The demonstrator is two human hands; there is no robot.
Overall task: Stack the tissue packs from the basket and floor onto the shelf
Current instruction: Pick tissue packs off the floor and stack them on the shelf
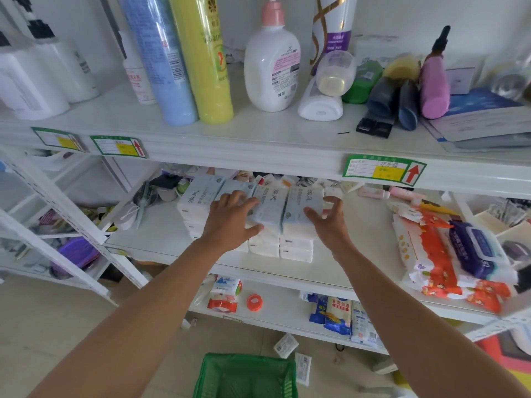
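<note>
Several pale blue and white tissue packs (pixel 273 216) stand in stacks on the middle shelf (pixel 359 254). My left hand (pixel 230 222) lies flat on the top packs at the stack's left, fingers spread. My right hand (pixel 330 222) is at the right side of the rightmost top pack (pixel 301 208), fingers spread around its edge. The green basket (pixel 247 374) stands on the floor below me, and its visible part holds no packs. Two small white packs (pixel 287 344) lie on the floor beside it.
Bottles (pixel 201 58) and tubes crowd the top shelf. Wet-wipe packs (pixel 448 254) lie at the right of the middle shelf, and a brush (pixel 142 202) lies at its left. The bottom shelf holds snack and wipe packs (pixel 339 314). A second white rack (pixel 57 214) stands to the left.
</note>
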